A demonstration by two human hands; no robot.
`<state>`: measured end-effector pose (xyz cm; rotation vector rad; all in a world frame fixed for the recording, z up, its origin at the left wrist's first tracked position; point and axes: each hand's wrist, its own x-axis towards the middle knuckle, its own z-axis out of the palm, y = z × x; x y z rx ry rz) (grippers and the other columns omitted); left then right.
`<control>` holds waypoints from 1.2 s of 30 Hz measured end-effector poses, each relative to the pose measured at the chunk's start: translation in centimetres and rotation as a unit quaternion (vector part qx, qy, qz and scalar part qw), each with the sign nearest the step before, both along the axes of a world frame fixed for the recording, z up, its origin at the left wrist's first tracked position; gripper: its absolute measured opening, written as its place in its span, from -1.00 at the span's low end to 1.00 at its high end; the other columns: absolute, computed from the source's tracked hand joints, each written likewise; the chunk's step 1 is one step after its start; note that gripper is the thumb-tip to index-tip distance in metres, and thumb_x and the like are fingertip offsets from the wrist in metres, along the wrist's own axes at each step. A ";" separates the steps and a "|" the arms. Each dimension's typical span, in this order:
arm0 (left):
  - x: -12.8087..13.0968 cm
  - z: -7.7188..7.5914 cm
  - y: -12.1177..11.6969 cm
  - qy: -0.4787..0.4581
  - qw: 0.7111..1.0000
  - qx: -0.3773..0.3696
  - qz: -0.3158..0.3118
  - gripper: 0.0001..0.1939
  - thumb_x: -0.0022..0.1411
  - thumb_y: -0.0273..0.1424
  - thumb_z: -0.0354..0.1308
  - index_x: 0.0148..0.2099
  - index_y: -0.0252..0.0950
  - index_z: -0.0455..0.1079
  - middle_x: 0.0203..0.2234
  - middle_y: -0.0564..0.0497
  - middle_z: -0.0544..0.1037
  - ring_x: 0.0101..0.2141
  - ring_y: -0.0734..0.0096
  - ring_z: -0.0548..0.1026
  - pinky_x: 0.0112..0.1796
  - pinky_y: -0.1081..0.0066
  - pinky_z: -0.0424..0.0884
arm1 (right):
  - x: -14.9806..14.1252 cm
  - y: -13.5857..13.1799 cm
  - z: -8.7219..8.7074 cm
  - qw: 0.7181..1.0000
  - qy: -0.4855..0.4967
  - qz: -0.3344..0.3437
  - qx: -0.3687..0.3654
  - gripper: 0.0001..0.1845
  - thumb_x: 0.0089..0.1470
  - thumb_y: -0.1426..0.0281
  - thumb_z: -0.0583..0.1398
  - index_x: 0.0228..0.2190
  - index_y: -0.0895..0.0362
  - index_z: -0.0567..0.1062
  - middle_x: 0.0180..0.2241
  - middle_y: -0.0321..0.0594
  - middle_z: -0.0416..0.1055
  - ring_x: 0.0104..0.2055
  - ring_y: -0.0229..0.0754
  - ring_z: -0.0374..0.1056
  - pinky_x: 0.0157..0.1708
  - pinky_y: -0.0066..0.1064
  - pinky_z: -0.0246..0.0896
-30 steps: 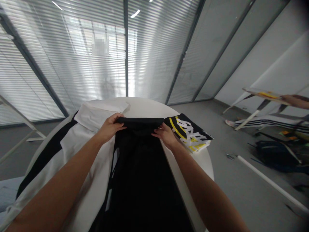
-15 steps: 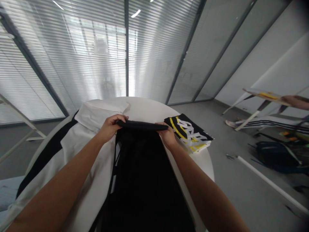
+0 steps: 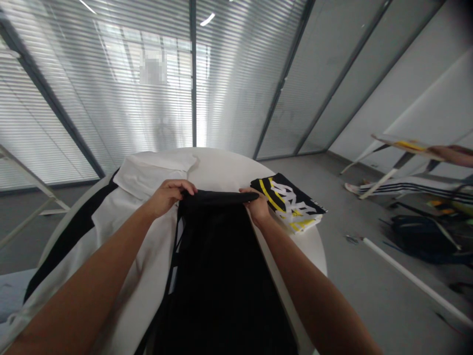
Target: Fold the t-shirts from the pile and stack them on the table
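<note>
A long piece of black cloth lies over the white round table and runs down toward me; its garment kind does not show. Its far end is folded over in a narrow flap. My left hand pinches the left corner of that flap. At the right corner, my right hand is closed on the same flap, thumb on top. White garments are spread beside the black cloth on the left. Just beyond my right hand sits a folded black shirt with white and yellow print.
The round table's rim curves ahead, near a glass wall with blinds. A black cloth edge hangs at the left. On the right are another table, a person's striped trouser leg, a dark bag and a white pole on the floor.
Both hands have shifted slightly toward me with the folded flap, which now looks a little wider and flatter. The garments around it have stayed in place.
</note>
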<state>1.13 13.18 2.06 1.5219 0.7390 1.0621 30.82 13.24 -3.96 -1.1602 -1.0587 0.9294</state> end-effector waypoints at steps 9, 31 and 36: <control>1.0 -1.0 0.3 0.026 0.983 -0.098 0.155 -0.73 -0.05 -0.34 0.21 -0.22 -0.23 0.48 -0.38 -0.02 0.55 -0.41 0.34 0.48 -0.51 0.46 0.27 | 0.1 0.3 0.4 0.996 0.076 -0.019 -0.033 -0.77 -0.19 0.30 0.14 -0.52 0.12 0.57 -0.32 -0.18 0.57 -0.14 -0.04 0.45 -0.12 -0.28 0.31; 2.5 -2.8 -0.4 0.640 0.727 0.167 0.182 -0.52 0.28 -0.17 -0.15 0.02 -0.29 0.43 -0.06 -0.25 0.48 0.01 -0.08 0.38 -0.03 0.03 0.28 | -2.0 -3.2 0.9 0.740 -0.660 0.124 -0.041 -0.36 0.30 -0.02 -0.18 0.32 -0.12 0.06 0.38 -0.22 -0.09 0.40 0.18 -0.26 0.24 0.33 -0.42; 2.0 -2.7 0.3 0.615 0.754 0.146 0.178 -0.58 0.22 -0.16 -0.08 -0.05 -0.29 0.42 -0.12 -0.20 0.50 -0.02 -0.06 0.38 -0.04 0.04 0.28 | -1.9 -3.2 0.8 0.735 -0.671 0.066 -0.065 -0.30 0.26 -0.09 -0.16 0.31 -0.09 0.10 0.37 -0.11 -0.05 0.39 0.23 -0.24 0.24 0.31 -0.42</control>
